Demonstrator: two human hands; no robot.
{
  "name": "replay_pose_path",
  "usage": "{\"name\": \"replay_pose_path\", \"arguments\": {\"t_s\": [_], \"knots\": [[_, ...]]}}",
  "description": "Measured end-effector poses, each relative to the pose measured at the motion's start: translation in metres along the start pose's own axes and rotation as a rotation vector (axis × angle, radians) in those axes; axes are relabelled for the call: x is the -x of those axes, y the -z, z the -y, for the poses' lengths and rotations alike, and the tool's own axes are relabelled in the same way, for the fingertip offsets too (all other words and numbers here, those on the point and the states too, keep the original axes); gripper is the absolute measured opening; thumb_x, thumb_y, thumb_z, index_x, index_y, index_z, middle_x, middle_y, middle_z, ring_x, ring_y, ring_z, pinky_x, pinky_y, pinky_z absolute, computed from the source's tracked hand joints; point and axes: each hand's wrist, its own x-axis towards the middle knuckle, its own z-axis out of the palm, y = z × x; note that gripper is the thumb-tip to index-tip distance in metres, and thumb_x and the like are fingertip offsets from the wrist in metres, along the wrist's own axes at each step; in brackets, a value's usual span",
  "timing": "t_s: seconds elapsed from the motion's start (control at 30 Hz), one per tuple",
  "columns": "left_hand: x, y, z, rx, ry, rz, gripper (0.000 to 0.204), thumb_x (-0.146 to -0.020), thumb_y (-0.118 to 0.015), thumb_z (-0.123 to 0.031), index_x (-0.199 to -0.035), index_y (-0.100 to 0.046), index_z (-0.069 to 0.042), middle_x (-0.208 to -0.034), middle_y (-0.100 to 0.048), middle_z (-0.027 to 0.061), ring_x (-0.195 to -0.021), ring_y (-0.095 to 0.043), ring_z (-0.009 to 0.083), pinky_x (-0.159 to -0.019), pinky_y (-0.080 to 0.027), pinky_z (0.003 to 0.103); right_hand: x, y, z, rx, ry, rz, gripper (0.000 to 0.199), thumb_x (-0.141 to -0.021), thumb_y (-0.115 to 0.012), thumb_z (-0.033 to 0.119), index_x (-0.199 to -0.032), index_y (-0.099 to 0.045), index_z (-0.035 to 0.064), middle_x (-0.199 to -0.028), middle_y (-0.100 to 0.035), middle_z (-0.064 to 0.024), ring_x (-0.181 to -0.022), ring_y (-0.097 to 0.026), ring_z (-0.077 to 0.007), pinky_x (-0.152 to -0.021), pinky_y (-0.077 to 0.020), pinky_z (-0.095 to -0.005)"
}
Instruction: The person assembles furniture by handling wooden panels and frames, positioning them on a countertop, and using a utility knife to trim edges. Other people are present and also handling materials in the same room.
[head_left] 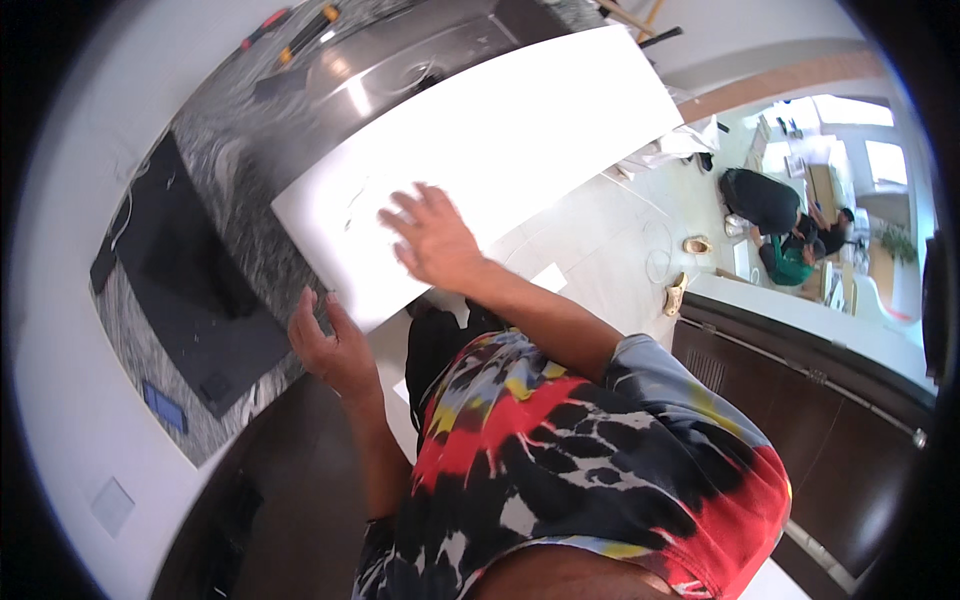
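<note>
A long, bright white panel (540, 130) lies across the counter and sink, overexposed so its surface detail is mostly lost. My right hand (435, 240) is over the panel near its front edge, fingers spread and slightly blurred; whether the palm touches it I cannot tell. Faint dark marks show on the white surface just left of those fingers. Beside the panel's near left corner is my left hand (330, 345), thumb and fingers apart, with nothing seen in it.
A metal sink (385, 85) sits behind the panel, in a grey marbled countertop (222, 150). Left are a black slab (190, 270) and a phone-like device (165, 407). Red-handled (266, 27) and yellow-black (312, 33) tools lie at the back. People (765, 205) crouch far right, beyond yellow shoes (676, 294).
</note>
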Motion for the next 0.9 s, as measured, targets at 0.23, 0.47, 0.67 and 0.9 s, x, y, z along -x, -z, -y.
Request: {"name": "replay_pose_path", "arguments": {"t_s": [0.23, 0.47, 0.67, 0.9], "knots": [[-0.032, -0.103, -0.049, -0.249, -0.229, 0.344, 0.057, -0.100, -0.061, -0.034, -0.149, -0.045, -0.009, -0.156, -0.039, 0.0174, -0.148, -0.031, 0.0412, -0.119, -0.025, 0.060, 0.014, 0.069, -0.180, 0.317, -0.446, -0.174, 0.054, -0.094, -0.059, 0.036, -0.144, -0.056, 0.0153, -0.153, -0.042, -0.0264, -0.141, -0.038, -0.0458, -0.119, -0.0277, -0.0540], [-0.029, -0.102, -0.048, -0.359, -0.201, 0.415, 0.061, -0.101, -0.056, -0.036, -0.154, -0.040, -0.011, -0.161, -0.033, 0.0176, -0.150, -0.026, 0.0426, -0.119, -0.022, 0.062, 0.040, 0.126, -0.365, 0.492, -0.640, -0.307, 0.056, -0.096, -0.054, 0.041, -0.143, -0.055, 0.0121, -0.147, -0.051, -0.0257, -0.134, -0.047, -0.0473, -0.114, -0.0339, -0.0534], [-0.024, -0.102, -0.045, -0.295, -0.216, 0.356, 0.061, -0.100, -0.059, -0.033, -0.153, -0.042, -0.008, -0.159, -0.036, 0.0184, -0.148, -0.032, 0.0438, -0.117, -0.025, 0.064, 0.035, 0.142, -0.410, 0.536, -0.832, -0.370, 0.053, -0.096, -0.053, 0.039, -0.139, -0.058, 0.0076, -0.138, -0.057, -0.0270, -0.128, -0.052, -0.0481, -0.111, -0.0350, -0.0579], [-0.033, -0.101, -0.055, -0.005, -0.145, 0.163, 0.052, -0.102, -0.057, -0.018, -0.147, -0.044, 0.003, -0.151, -0.046, 0.0207, -0.142, -0.041, 0.0422, -0.115, -0.034, 0.057, -0.019, 0.017, -0.114, 0.138, -0.209, -0.201, 0.061, -0.091, -0.065, 0.047, -0.139, -0.059, 0.0114, -0.146, -0.050, -0.0247, -0.142, -0.038, -0.0443, -0.118, -0.0239, -0.0626]]}}
